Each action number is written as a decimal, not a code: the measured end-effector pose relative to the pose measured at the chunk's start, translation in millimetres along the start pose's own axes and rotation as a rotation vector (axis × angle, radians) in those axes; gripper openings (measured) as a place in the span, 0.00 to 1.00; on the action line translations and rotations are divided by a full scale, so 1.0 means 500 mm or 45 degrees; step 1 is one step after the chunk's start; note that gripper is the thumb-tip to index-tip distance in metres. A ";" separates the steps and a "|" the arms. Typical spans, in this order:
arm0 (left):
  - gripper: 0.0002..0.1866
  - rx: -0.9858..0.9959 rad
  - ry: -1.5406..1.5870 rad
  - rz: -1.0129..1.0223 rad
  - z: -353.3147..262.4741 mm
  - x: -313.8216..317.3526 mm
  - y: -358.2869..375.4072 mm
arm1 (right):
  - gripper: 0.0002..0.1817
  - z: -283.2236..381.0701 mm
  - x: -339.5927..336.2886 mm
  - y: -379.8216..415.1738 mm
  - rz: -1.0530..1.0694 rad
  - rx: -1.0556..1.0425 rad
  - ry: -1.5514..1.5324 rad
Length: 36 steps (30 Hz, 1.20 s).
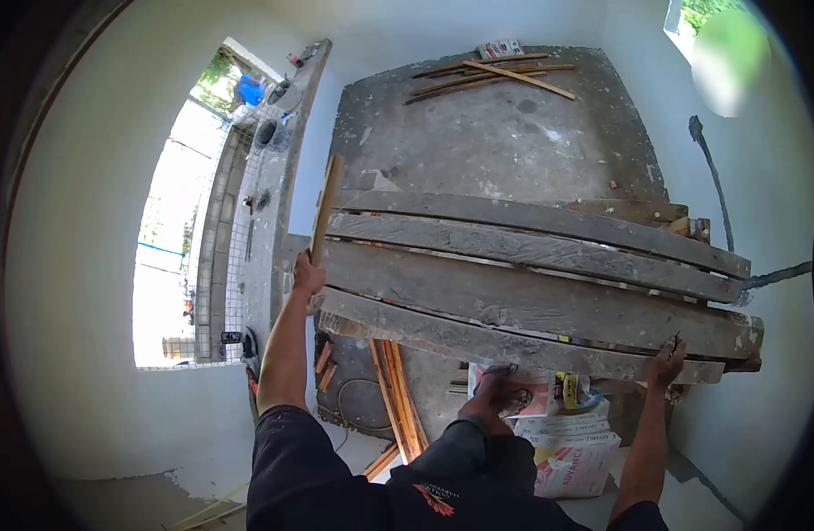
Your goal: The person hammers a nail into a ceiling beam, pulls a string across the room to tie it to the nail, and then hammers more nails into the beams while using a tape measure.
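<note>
Grey, cement-stained planks lie side by side as a raised platform in front of me, with narrow gaps between them. My left hand is closed round the lower part of a light wooden strip, which stands up at the platform's left end. Over the right part of the nearest planks is my right hand, its fingers closed on something dark and thin that I cannot make out. One of my feet rests below the platform beside the stacked printed bags.
Loose wood strips and a white bag lie on the far floor. More timber stands at lower left. Buckets sit on the ledge by the window opening. Beyond it is something blue.
</note>
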State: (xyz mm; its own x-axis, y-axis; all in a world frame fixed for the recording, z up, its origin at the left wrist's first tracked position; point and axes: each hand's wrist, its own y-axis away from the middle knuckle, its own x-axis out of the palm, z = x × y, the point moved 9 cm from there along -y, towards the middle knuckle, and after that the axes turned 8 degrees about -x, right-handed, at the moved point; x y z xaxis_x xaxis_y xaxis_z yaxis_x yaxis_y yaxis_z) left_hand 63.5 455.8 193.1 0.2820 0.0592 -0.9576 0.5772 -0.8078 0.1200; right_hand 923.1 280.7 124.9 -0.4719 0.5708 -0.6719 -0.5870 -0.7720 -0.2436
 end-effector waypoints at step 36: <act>0.27 0.631 -0.296 0.487 -0.680 0.345 0.327 | 0.07 -0.033 0.016 -0.040 -0.014 0.060 -0.067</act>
State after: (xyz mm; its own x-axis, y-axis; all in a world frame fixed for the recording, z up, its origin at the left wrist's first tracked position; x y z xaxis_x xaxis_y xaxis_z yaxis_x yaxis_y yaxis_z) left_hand 467.1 533.4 136.5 0.1924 -0.3684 -0.9095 0.0331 -0.9239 0.3812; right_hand 941.9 296.0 112.8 -0.4983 0.5942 -0.6313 -0.6221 -0.7523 -0.2170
